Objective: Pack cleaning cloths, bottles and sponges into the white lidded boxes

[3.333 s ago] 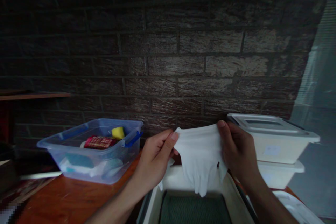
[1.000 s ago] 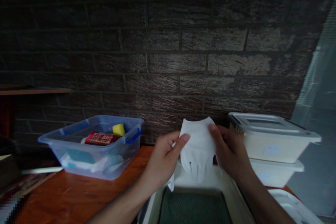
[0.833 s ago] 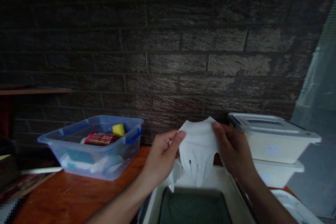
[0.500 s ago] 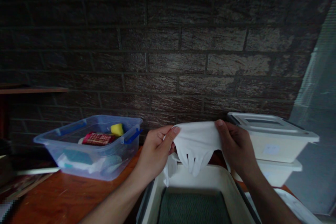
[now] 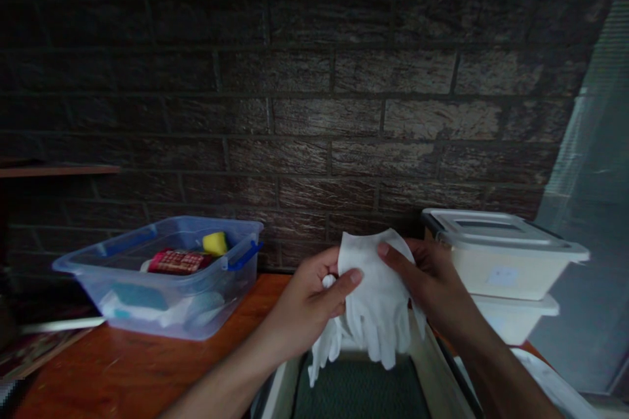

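A white fabric glove (image 5: 377,301) is held up in front of me, cuff upward and fingers hanging down. My left hand (image 5: 317,298) pinches its left side near the cuff, with the thumb on the front. A second white glove (image 5: 325,347) dangles below the same hand, gathered in its fingers. On the other side, my right hand (image 5: 430,268) is closed on the cuff, thumb across the cloth. Directly beneath both hands stands an open off-white bin (image 5: 442,370) with a dark green textured thing (image 5: 361,389) in it.
A clear plastic box (image 5: 152,314) with blue handles stands left on the wooden table (image 5: 103,370), holding a red package (image 5: 179,261) and a yellow item (image 5: 215,243). Two lidded white bins (image 5: 511,268) are stacked at right. A brick wall (image 5: 304,118) rises behind.
The glove's cuff was stretched wide between my hands; now it is slack and my hands are closer together. Its fingers hang lower, and the second glove shows more.
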The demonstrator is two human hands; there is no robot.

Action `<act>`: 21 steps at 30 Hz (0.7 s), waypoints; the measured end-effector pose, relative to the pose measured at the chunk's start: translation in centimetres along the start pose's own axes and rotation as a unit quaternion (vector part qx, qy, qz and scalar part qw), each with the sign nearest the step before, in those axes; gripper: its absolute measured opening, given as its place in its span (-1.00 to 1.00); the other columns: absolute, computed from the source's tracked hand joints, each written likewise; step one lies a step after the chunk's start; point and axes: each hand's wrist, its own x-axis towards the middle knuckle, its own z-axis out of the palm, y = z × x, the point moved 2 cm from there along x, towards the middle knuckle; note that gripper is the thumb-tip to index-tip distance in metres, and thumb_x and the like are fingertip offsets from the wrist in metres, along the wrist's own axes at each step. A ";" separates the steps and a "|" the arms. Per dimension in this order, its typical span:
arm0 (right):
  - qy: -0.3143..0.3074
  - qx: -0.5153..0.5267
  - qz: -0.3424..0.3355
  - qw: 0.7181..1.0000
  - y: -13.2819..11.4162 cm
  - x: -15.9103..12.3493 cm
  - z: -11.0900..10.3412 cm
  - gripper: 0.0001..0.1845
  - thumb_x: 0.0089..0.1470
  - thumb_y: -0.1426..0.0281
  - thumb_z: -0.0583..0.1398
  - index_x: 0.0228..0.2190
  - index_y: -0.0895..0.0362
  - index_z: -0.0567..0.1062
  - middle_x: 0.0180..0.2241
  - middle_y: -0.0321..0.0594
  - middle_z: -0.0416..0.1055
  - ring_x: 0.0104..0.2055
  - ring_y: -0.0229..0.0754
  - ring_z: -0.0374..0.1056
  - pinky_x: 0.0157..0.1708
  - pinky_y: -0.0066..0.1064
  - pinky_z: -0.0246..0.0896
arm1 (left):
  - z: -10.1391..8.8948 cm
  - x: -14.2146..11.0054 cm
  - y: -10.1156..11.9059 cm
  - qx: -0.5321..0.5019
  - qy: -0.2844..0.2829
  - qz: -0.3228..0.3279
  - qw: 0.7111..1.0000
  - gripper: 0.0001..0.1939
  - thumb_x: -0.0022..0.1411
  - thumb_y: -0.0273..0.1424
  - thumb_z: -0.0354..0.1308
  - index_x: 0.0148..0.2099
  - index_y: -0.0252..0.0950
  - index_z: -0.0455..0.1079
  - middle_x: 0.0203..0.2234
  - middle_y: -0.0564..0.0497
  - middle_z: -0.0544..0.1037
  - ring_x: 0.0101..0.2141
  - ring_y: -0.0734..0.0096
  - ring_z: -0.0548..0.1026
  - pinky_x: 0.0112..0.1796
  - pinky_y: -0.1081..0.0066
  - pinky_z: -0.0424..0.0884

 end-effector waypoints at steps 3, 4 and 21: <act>0.001 -0.032 -0.012 0.999 0.0 0.0 0.0 -0.45 0.20 -0.05 0.23 -0.47 0.20 0.52 -0.54 -0.24 0.42 -0.56 -0.32 0.19 -0.60 -0.50 0.04 | -0.1 0.0 -0.3 0.019 0.005 -0.002 1.000 -0.65 0.37 -0.11 0.18 -0.19 -0.34 0.52 -0.38 0.00 0.53 -0.33 0.39 0.48 -0.31 0.47 0.38; 0.015 -0.058 -0.025 0.998 -0.1 0.0 0.0 -0.44 0.22 -0.06 0.21 -0.48 0.19 0.50 -0.56 -0.24 0.41 -0.56 -0.30 0.20 -0.60 -0.50 0.04 | -0.2 0.1 -0.5 0.030 0.011 -0.003 0.999 -0.63 0.38 -0.11 0.17 -0.23 -0.34 0.51 -0.39 -0.02 0.54 -0.31 0.35 0.49 -0.28 0.44 0.39; 0.170 -0.218 -0.114 0.954 -1.2 0.2 -1.5 -0.46 0.24 -0.01 0.18 -0.53 0.16 0.53 -0.58 -0.23 0.41 -0.53 -0.22 0.23 -0.60 -0.44 0.05 | -2.1 0.3 0.8 0.123 0.141 0.034 0.982 -0.59 0.30 -0.10 0.25 -0.38 -0.37 0.54 -0.55 0.04 0.47 -0.50 0.51 0.31 -0.48 0.54 0.20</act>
